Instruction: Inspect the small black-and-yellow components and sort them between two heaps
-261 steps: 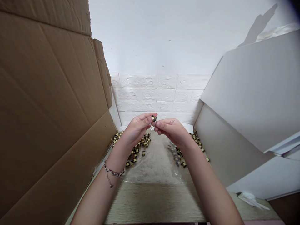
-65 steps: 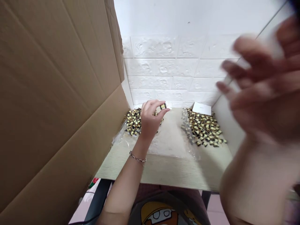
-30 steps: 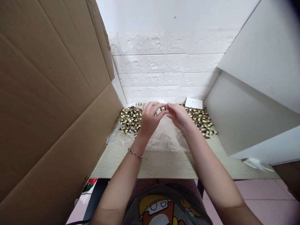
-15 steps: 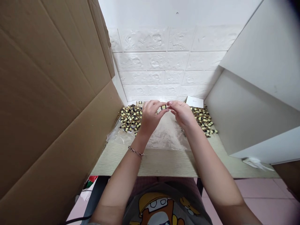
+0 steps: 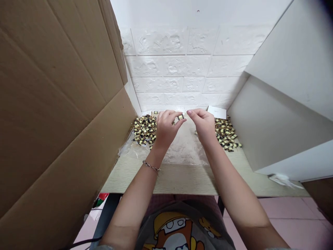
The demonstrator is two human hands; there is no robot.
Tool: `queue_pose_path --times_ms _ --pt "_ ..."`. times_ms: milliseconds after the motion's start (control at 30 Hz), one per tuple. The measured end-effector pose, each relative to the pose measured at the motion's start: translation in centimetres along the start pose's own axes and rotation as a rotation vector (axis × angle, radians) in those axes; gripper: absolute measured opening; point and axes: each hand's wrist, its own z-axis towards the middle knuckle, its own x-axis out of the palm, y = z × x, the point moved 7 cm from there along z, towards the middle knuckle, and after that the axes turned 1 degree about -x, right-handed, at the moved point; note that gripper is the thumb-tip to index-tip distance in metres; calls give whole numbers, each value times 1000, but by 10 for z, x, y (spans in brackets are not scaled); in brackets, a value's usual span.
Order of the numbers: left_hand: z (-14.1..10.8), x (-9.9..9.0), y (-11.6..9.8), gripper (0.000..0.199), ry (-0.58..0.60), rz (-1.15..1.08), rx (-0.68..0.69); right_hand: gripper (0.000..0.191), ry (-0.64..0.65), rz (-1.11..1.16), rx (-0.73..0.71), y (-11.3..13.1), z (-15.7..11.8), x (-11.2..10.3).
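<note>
My left hand [image 5: 168, 125] pinches a small yellow-taped coil [image 5: 180, 117] with black ends between thumb and fingertips, raised above the plastic sheet. Just to its right, my right hand [image 5: 204, 125] is closed, its thumb pressed on the bent index finger. Whatever those fingers hold, perhaps something thin, is too small to make out. A gap separates the two hands. To the left lies a heap of similar coils [image 5: 144, 130] with thin leads. Another heap of coils [image 5: 227, 135] is on the right, partly hidden behind my right hand.
A clear plastic sheet [image 5: 186, 149] covers the middle of the pale wooden table [image 5: 184, 178]. Tall cardboard [image 5: 65, 104] walls off the left side, white panels [image 5: 281, 118] the right. A white card [image 5: 217, 112] lies at the back, before a white brick-patterned wall [image 5: 171, 66].
My right hand has drawn slightly away from the coil and its fingers have curled in more. The coil, still in my left hand, has tilted a little.
</note>
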Motion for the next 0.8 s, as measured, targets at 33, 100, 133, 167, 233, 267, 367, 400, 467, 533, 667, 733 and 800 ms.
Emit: queue_pose_path --times_ms 33,100,133,167,233,267,367,400,467,533,667,733,800 --pt "0 0 0 23 0 -1 -2 17 -10 -18 -6 0 0 -1" --pt "0 0 -1 22 0 -3 -3 18 -32 -44 -6 1 0 -3" --pt "0 0 -1 22 -2 -3 0 19 -41 -50 -4 1 0 -4" --pt "0 -1 -1 21 -4 -3 3 19 -52 -49 -4 1 1 -5" --pt "0 -2 -1 21 -12 -7 9 20 -83 -28 -5 0 2 -8" --pt "0 -2 -1 21 -19 -9 11 20 -104 -11 -6 -2 3 -11" --pt "1 -5 0 21 -47 -17 2 19 -146 44 30 -10 7 -18" --pt "1 -6 0 21 -57 -22 -1 20 -143 57 65 -14 8 -18" --pt "1 -8 -1 21 -73 -31 0 22 -106 78 172 -23 9 -17" --pt "1 -9 -3 21 -80 -37 12 25 -43 101 300 -31 7 -12" --pt "1 -10 -7 19 -81 -39 44 26 107 157 457 -36 -1 5" --pt "1 -9 -8 19 -75 -42 53 23 152 203 477 -35 -4 11" --pt "1 -9 -8 18 -68 -42 49 20 179 252 484 -33 -7 15"
